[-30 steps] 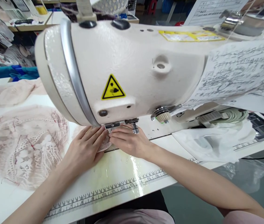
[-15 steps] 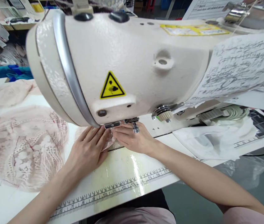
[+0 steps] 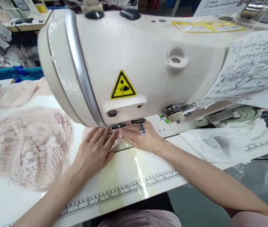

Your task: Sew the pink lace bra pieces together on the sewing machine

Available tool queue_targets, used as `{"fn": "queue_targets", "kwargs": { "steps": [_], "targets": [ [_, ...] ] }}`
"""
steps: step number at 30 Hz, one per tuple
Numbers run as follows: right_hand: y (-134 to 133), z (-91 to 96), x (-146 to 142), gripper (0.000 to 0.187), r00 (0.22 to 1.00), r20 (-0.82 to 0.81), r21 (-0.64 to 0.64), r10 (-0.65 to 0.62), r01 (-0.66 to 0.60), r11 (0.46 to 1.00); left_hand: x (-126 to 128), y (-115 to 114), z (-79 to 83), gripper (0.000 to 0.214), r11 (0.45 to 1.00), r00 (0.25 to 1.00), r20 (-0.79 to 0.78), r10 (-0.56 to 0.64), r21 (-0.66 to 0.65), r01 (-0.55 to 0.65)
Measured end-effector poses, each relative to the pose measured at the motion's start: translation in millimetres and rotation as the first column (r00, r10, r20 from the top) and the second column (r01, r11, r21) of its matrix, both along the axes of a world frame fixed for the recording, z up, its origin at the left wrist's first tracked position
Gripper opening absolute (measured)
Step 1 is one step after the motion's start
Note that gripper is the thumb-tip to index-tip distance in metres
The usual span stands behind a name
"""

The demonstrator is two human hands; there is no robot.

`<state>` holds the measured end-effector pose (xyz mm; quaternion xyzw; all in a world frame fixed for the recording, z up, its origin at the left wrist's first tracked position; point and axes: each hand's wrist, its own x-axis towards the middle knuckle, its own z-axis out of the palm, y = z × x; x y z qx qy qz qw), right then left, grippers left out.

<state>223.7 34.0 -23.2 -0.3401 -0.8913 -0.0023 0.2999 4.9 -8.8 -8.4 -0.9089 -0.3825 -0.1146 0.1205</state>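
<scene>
- The lace (image 3: 118, 138) lies under the machine (image 3: 148, 63), at the gap between both hands; only a small part of it is shown, the rest being covered by fingers and the machine's overhang.
- The left hand (image 3: 96, 146) is laid palm down over the lace, fingers stretched out and slightly spread. By its flatness, the cloth seems to be pressed against the surface so that it will not ruck up.
- The right hand (image 3: 143, 137) is set opposite, at the lace's right edge, fingers pressed close together. Their tips are partly masked by the metal fitting (image 3: 141, 126); whether cloth is pinched there cannot be told. The edge is presumably being steadied from that side.
- By this facing placement, the lace is probably guarded against skewing either way.
- The forearms are angled in from both sides over the counter (image 3: 117, 176), perhaps for support; the printed ruler (image 3: 119, 194) is left uncovered between them.
- A pink pile (image 3: 30, 151) is spread at the left, near the left forearm, likely for easy reach. Loose red threads are seen on it.
- White cloth (image 3: 219, 142) is lying at the right, well apart from the lace, perhaps so the working spot is not crowded.
- A hand-warning sticker (image 3: 123, 85) is placed facing the worker, presumably because fingers are brought so near the machine's underside.
</scene>
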Motion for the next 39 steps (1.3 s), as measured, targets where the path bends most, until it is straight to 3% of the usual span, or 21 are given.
{"fn": "queue_targets", "kwargs": {
  "steps": [5, 9, 16, 24, 28, 33, 39],
  "targets": [
    [-1, 4.3, 2, 0.021, 0.993, 0.122, 0.08, 0.004, -0.014, 0.997, -2, 0, 1.9, 0.041, 0.997, 0.997, -0.007, -0.072, 0.041, 0.072],
    [-5, 5.8, 1, 0.024, 0.979, 0.191, 0.182, -0.068, 0.033, 0.983, -8, 2, 3.4, 0.042, 0.989, 0.991, -0.003, -0.136, 0.062, 0.136],
    [-8, -0.6, -4, 0.018, 0.995, 0.098, 0.297, -0.017, -0.013, 0.955, -21, 8, 4.0, 0.047, 0.987, 0.986, 0.046, -0.163, -0.004, 0.163],
    [-14, 0.0, -10, 0.03, 0.988, 0.155, 0.224, -0.017, -0.018, 0.974, -29, 13, 6.6, 0.049, 0.988, 0.988, 0.059, -0.143, -0.045, 0.146],
    [-11, 0.3, -13, 0.023, 0.99, 0.137, 0.242, 0.039, -0.071, 0.968, -31, 15, 6.6, 0.049, 0.988, 0.988, 0.021, -0.151, -0.008, 0.152],
    [-8, -1.7, -19, 0.014, 0.991, 0.103, 0.175, 0.083, -0.101, 0.979, -29, 14, 4.2, 0.053, 0.99, 0.991, 0.014, -0.132, 0.06, 0.131],
    [-9, -6.3, -20, 0.022, 0.984, 0.14, 0.205, 0.112, -0.139, 0.969, -23, 11, 6.1, 0.059, 0.992, 0.993, 0.021, -0.12, 0.05, 0.119]
  ]
}}
